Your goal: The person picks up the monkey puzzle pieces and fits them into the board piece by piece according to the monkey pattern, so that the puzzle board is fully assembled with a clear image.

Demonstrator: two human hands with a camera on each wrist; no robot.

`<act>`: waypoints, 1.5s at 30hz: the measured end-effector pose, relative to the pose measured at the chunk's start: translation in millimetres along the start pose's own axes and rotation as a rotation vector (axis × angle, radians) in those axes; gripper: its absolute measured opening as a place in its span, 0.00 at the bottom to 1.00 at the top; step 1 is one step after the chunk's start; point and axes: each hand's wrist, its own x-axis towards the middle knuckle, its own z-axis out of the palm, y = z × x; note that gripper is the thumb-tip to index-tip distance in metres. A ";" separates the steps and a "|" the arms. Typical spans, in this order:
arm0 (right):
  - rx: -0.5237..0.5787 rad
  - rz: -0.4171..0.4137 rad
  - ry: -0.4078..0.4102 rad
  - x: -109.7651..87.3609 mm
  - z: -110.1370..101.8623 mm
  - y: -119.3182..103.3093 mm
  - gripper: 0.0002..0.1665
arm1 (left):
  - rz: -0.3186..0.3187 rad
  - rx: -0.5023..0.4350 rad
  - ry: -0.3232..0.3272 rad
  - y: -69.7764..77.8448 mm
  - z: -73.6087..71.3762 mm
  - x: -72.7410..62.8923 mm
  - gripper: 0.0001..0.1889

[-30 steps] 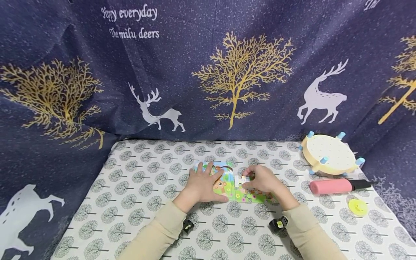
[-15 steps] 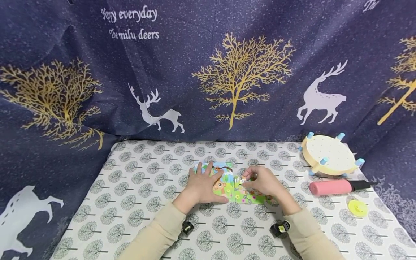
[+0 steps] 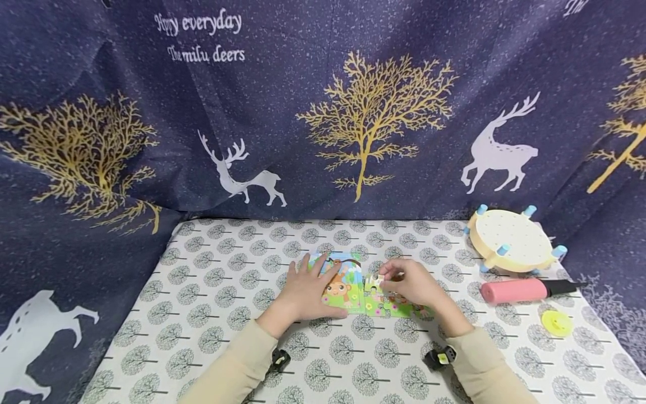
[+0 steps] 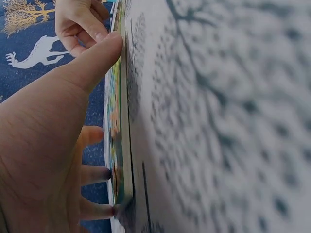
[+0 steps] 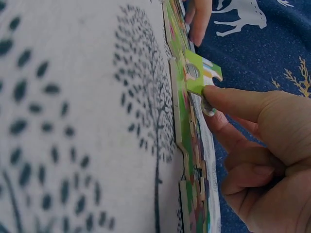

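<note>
In the head view, my left hand (image 3: 305,294) rests with spread fingers on the left side of a colourful jigsaw puzzle (image 3: 355,300) with a cartoon monkey. My right hand (image 3: 411,283) pinches a puzzle piece (image 3: 373,281) between thumb and forefinger at the monkey section's right side. From the right wrist view, this green piece (image 5: 195,68) is tilted up above the other pieces (image 5: 182,114). Below the right hand lie flowery green pieces (image 3: 393,308), partly hidden by it. In the left wrist view, the thumb (image 4: 104,58) lies along the puzzle's near edge.
On the right of the table stands a round cream toy (image 3: 512,238) with blue-tipped pegs. A pink pump-like tool (image 3: 515,290) with a black nozzle lies in front of it, near a yellow disc (image 3: 557,323). A dark blue deer-print cloth (image 3: 323,140) hangs behind the table.
My left hand has slid slightly left, uncovering more of the monkey. The piece pinched in my right hand has changed its tilt and now shows more of its printed face.
</note>
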 end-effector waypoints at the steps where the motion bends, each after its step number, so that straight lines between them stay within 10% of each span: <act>1: 0.013 0.000 -0.007 -0.4 -0.4 0.6 0.11 | 0.002 0.000 0.005 -2.5 0.3 -2.0 0.61; 30: -0.137 -0.063 -0.052 -6.8 -4.5 2.6 0.16 | 0.037 -0.014 0.034 -57.3 -4.7 -35.7 0.56; 45: 0.037 -0.058 -0.002 3.7 11.6 -12.5 0.14 | 0.045 -0.050 0.014 -59.4 -8.3 -35.7 0.55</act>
